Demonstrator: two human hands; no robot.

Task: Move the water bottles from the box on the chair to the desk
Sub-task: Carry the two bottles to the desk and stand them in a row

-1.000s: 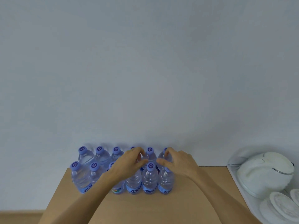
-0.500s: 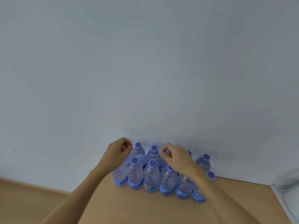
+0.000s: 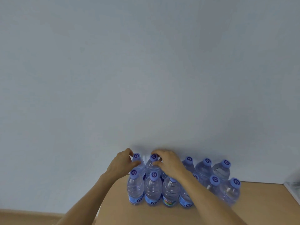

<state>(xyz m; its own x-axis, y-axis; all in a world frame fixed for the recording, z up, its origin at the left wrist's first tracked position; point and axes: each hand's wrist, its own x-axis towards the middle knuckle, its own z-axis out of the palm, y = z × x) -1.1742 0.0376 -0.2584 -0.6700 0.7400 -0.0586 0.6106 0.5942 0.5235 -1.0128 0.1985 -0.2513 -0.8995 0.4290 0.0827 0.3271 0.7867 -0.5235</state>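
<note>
Water bottles [image 3: 153, 190] stand upright in two packed rows on the wooden surface [image 3: 211, 213]. In the far row by the wall, the left hand [image 3: 121, 163] pinches the leftmost bottle's neck; the right hand [image 3: 168, 163] grips its neighbour's.

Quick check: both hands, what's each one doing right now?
Left hand: pinching the neck of the back-left bottle.
Right hand: fingers curled round the next back-row bottle.
</note>
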